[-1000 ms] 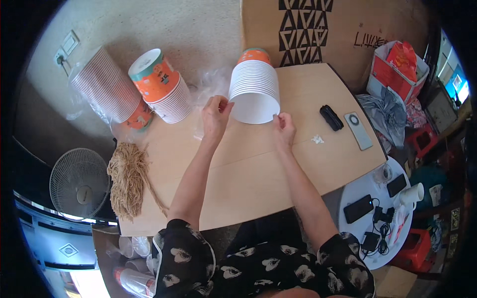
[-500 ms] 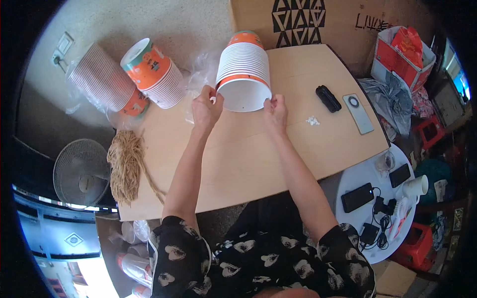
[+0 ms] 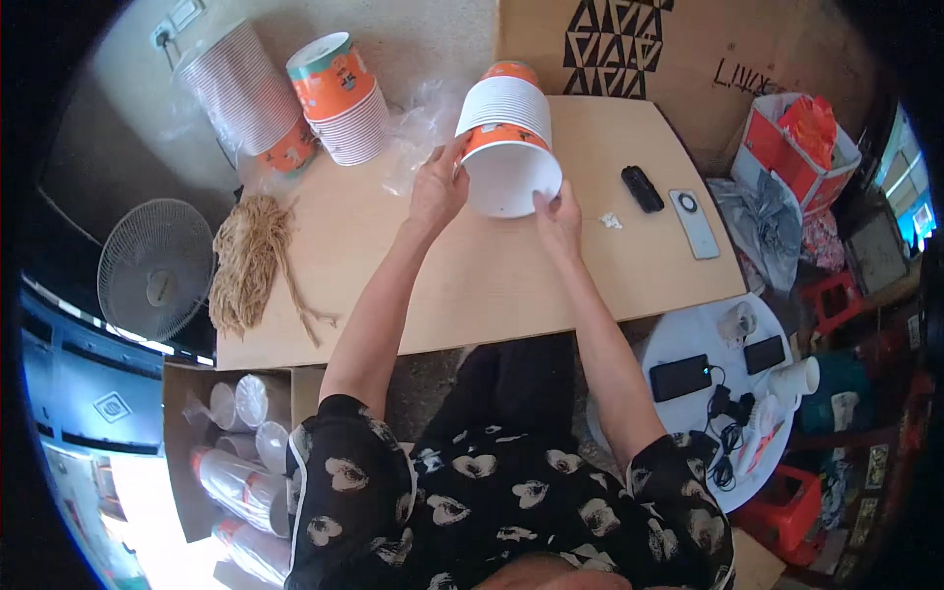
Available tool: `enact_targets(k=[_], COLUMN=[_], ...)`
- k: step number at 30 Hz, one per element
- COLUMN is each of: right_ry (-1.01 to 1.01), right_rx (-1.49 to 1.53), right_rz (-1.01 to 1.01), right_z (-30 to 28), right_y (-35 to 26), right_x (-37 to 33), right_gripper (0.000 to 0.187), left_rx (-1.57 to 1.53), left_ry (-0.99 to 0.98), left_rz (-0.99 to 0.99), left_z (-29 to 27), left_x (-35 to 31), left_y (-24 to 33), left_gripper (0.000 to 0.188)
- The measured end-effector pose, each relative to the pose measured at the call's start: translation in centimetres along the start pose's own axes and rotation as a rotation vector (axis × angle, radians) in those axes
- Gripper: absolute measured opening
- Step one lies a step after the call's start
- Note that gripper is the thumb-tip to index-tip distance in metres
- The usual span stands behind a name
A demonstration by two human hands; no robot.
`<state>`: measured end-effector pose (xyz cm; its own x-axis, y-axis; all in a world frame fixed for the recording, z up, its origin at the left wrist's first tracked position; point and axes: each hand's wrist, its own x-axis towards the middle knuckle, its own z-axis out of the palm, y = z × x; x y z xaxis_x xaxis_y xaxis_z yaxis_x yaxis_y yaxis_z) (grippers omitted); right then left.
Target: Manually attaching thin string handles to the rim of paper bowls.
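Observation:
A paper tub (image 3: 513, 179), white inside with an orange printed outer wall, faces me with its mouth. It sits partly out of a stack of nested tubs (image 3: 503, 101) lying on its side on the table (image 3: 423, 295). My left hand (image 3: 440, 187) is closed on the tub's left side, the thumb near the rim. On the opposite side my right hand (image 3: 560, 218) pinches the rim, its thumb reaching inside. A second stack of tubs (image 3: 339, 103) stands upside down to the left, beside a plastic-wrapped stack (image 3: 241, 93). Crumpled clear plastic (image 3: 418, 133) lies between the stacks.
Tan twine (image 3: 248, 265) lies at the table's left, near a fan (image 3: 155, 270). On the right are a black case (image 3: 642, 189), white bits (image 3: 611, 221) and a phone (image 3: 694, 224). A white round table (image 3: 639, 349) holds devices and cables. Wrapped tubs fill a carton (image 3: 179, 433) below left.
The front tub has come farther out of its stack toward me, showing more of its orange wall. Both hands have moved with it. The whole view has shifted somewhat.

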<state>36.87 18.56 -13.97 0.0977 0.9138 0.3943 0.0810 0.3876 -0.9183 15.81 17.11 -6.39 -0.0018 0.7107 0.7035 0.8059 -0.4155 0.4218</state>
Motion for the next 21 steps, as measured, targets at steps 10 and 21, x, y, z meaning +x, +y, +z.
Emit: enact_targets(k=[10, 21], right_ry=[-0.372, -0.444], right_rx=[-0.094, -0.411], right_rz=[-0.199, -0.341], right_z=[-4.9, -3.8], right_y=[-5.1, -12.5], right_x=[-4.9, -11.8], right_gripper=[0.139, 0.121], left_rx=[-0.904, -1.127], left_ry=[-0.27, -0.185], left_rz=[-0.686, -0.735], left_z=[-8.5, -9.5], left_x=[-5.6, -11.3], left_y=[4.6, 1.7], left_gripper=[0.042, 0.04])
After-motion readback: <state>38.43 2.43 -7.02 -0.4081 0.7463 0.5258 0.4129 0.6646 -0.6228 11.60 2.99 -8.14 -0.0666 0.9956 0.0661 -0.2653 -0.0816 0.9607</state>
